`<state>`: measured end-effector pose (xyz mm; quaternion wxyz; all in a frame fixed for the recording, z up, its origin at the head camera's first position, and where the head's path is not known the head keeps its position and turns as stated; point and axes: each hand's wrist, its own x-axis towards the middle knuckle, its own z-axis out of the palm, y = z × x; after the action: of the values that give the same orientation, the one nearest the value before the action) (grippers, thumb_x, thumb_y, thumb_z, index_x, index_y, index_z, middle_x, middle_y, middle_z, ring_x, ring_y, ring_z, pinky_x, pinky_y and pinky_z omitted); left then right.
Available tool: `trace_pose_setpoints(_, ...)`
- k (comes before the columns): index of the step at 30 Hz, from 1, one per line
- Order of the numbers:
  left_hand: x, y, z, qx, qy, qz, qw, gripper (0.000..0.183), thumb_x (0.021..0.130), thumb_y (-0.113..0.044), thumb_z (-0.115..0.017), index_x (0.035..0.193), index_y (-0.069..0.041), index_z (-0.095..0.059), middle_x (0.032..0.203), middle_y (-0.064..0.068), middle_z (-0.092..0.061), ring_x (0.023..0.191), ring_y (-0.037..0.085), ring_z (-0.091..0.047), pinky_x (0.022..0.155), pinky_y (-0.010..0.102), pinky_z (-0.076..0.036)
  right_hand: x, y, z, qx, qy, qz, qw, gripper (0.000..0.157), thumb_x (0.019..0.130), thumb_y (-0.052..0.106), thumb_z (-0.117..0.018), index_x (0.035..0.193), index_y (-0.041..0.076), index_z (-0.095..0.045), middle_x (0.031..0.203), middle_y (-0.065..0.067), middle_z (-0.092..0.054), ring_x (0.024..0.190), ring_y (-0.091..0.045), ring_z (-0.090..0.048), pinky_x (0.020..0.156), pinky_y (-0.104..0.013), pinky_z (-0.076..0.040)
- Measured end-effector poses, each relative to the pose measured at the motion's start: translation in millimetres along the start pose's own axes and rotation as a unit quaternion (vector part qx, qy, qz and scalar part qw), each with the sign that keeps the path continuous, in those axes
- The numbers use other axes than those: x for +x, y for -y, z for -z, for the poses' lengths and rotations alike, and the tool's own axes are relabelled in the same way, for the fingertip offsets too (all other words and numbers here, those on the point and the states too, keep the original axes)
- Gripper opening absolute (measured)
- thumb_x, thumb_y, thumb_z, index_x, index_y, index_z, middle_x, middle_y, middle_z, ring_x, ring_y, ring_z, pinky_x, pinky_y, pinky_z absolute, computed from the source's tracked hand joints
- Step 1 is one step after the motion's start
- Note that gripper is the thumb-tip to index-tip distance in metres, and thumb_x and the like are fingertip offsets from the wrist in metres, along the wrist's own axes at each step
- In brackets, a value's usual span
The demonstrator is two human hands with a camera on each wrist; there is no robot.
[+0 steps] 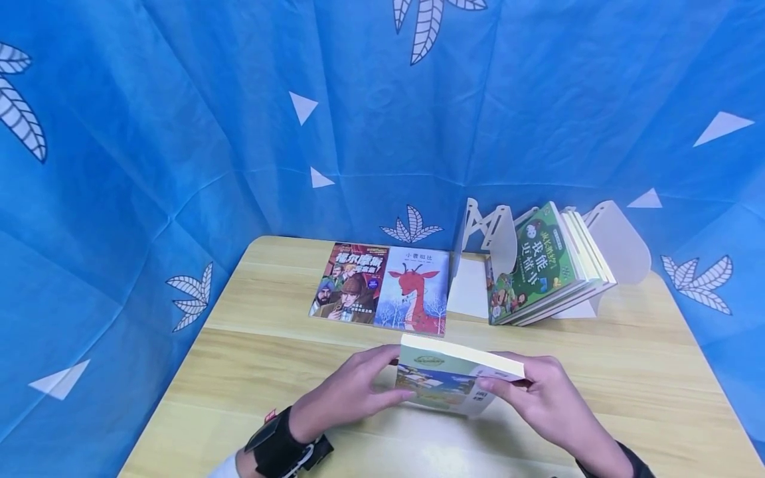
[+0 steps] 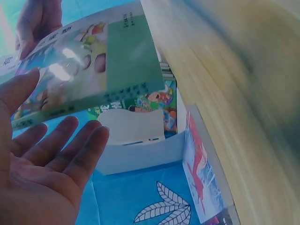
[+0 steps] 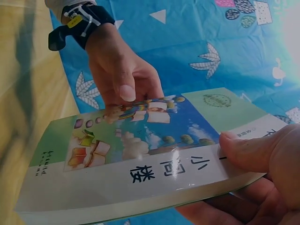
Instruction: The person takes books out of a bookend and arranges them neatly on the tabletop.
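Book (image 1: 436,386) tilts over the table (image 1: 257,345), pinched by the right hand (image 1: 546,398), its fingers partly hidden underneath. The left hand (image 1: 356,390), fingers loosely extended, flanks the opposite edge, contact unclear; the right wristband (image 1: 635,461) is cut off.

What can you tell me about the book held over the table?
The book is thick and closed, with pale page edges and a glossy-looking cover in pale green and white. The cover pictures open books, clouds and blue sky, with dark Chinese characters on the white part. It is tilted over the table, cover facing the person. The right hand grips it, thumb on the cover; the left hand is at the spine side, contact unclear.
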<state>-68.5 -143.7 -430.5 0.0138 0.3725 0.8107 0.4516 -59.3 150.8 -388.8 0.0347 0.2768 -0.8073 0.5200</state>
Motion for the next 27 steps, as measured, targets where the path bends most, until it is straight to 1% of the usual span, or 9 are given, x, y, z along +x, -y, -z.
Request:
trace_pose_setpoints(3, -0.2, -1.5, -3.4, -0.022, 0.015, 0.003, 0.9996, 0.047, 0.091, -0.028, -0.064, 0.133, -0.022, -0.044, 0.124, -0.004, -0.059, 0.113, 0.007, -0.054, 0.092, 0.024, -0.047, 1, -1, -2.7, 0.017, 0.019, 0.022, 0.999, 0.026, 0.082, 0.005, -0.071, 0.108, 0.011, -0.069, 0.094, -0.003, -0.072, 0.077, -0.014, -0.067, 0.057, -0.024, -0.055)
trace_pose_setpoints(6, -1.7, -2.2, -5.9, -0.036, 0.030, 0.004, 0.9989, 0.044, 0.093, -0.026, -0.060, 0.134, -0.017, -0.045, 0.124, 0.001, -0.061, 0.112, 0.009, -0.055, 0.091, 0.022, -0.047, 1, -3, -5.2, 0.025, 0.033, 0.044, 0.998, 0.028, 0.082, 0.003, -0.071, 0.109, 0.011, -0.068, 0.096, -0.004, -0.071, 0.078, -0.016, -0.067, 0.060, -0.024, -0.056)
trace_pose_setpoints(8, -2.7, -1.8, -7.4, -0.044, 0.033, 0.000, 0.9985, 0.043, 0.095, -0.024, -0.058, 0.134, -0.014, -0.046, 0.125, 0.004, -0.061, 0.112, 0.010, -0.055, 0.090, 0.022, -0.047, 1, -4, -6.2, 0.028, 0.038, 0.049, 0.998, 0.029, 0.081, 0.003, -0.071, 0.109, 0.012, -0.068, 0.097, -0.004, -0.071, 0.079, -0.016, -0.067, 0.062, -0.024, -0.056)
trace_pose_setpoints(10, -3.7, -1.4, -8.6, -0.054, 0.028, -0.003, 0.9981, 0.041, 0.095, -0.023, -0.058, 0.134, -0.013, -0.048, 0.125, 0.005, -0.061, 0.111, 0.010, -0.056, 0.090, 0.022, -0.048, 1, -5, -6.8, 0.025, 0.039, 0.052, 0.998, 0.029, 0.081, 0.003, -0.072, 0.108, 0.013, -0.068, 0.097, -0.004, -0.071, 0.079, -0.016, -0.067, 0.064, -0.023, -0.056)
trace_pose_setpoints(16, -6.2, 0.8, -11.9, -0.056, -0.002, -0.036, 0.9978, 0.040, 0.093, -0.016, -0.060, 0.132, -0.012, -0.050, 0.123, 0.006, -0.062, 0.109, 0.011, -0.058, 0.089, 0.025, -0.049, 2, -4, -8.1, 0.023, 0.046, 0.041, 0.998, 0.028, 0.081, 0.008, -0.072, 0.108, 0.015, -0.068, 0.099, -0.003, -0.071, 0.083, -0.015, -0.067, 0.070, -0.024, -0.055)
trace_pose_setpoints(20, -7.3, 1.3, -12.5, -0.056, -0.010, -0.044, 0.9975, 0.038, 0.093, -0.016, -0.060, 0.130, -0.013, -0.051, 0.122, 0.006, -0.063, 0.108, 0.012, -0.058, 0.088, 0.025, -0.049, 2, -3, -9.3, 0.030, 0.050, 0.040, 0.997, 0.026, 0.082, 0.007, -0.071, 0.108, 0.014, -0.068, 0.100, -0.003, -0.071, 0.083, -0.016, -0.067, 0.069, -0.025, -0.056)
trace_pose_setpoints(24, -8.4, 2.0, -12.0, -0.057, -0.021, -0.044, 0.9972, 0.037, 0.092, -0.014, -0.061, 0.128, -0.014, -0.052, 0.120, 0.005, -0.064, 0.107, 0.012, -0.059, 0.088, 0.026, -0.050, 2, -3, -10.7, 0.045, 0.056, 0.023, 0.997, 0.025, 0.085, 0.009, -0.070, 0.108, 0.017, -0.068, 0.100, -0.002, -0.071, 0.083, -0.015, -0.066, 0.066, -0.028, -0.057)
trace_pose_setpoints(27, -8.9, 2.0, -10.7, -0.057, -0.035, -0.041, 0.9969, 0.033, 0.091, -0.012, -0.063, 0.122, -0.015, -0.055, 0.115, 0.004, -0.066, 0.102, 0.011, -0.061, 0.085, 0.026, -0.051, 1, -4, -12.6, 0.055, 0.054, 0.011, 0.997, 0.025, 0.085, 0.009, -0.069, 0.108, 0.018, -0.068, 0.100, -0.001, -0.071, 0.083, -0.016, -0.066, 0.063, -0.030, -0.057)
